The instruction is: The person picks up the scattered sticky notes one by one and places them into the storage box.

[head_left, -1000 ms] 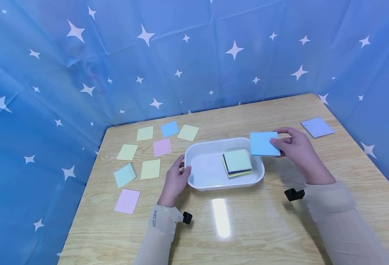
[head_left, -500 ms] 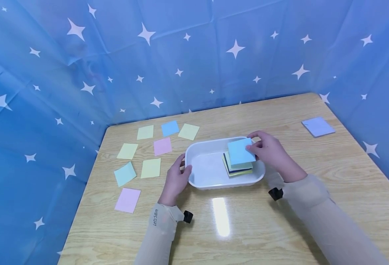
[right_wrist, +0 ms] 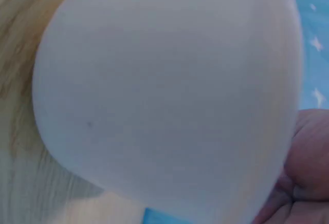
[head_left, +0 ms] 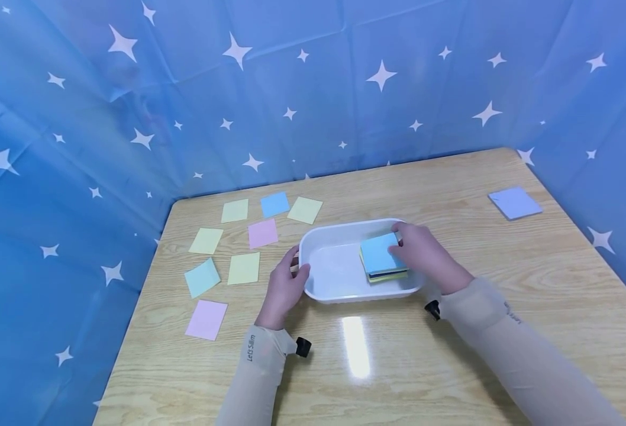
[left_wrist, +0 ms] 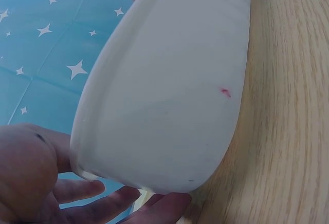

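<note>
In the head view a white oblong plastic tray [head_left: 332,274] stands on the wooden table. My left hand [head_left: 282,291] grips its left end, thumb at the rim and fingers around the outside; the left wrist view shows this hand at the tray wall [left_wrist: 164,95]. My right hand [head_left: 422,251] reaches over the right end and pinches the right edge of a light blue sticky note pad [head_left: 379,253]. That pad lies on a stack of sticky notes [head_left: 389,276] with dark and yellow edges showing. The tray wall [right_wrist: 164,90] hides most of the right fingers in the right wrist view.
Several single sticky notes lie left of the tray, among them a pink one [head_left: 263,234], a lilac one [head_left: 206,320] and a yellow one [head_left: 244,268]. A lavender pad [head_left: 515,203] lies at the far right. A blue starry curtain [head_left: 313,89] borders the table.
My right hand has carried the light blue pad left and down from beside the tray onto the stack inside. The left hand has kept its hold on the tray.
</note>
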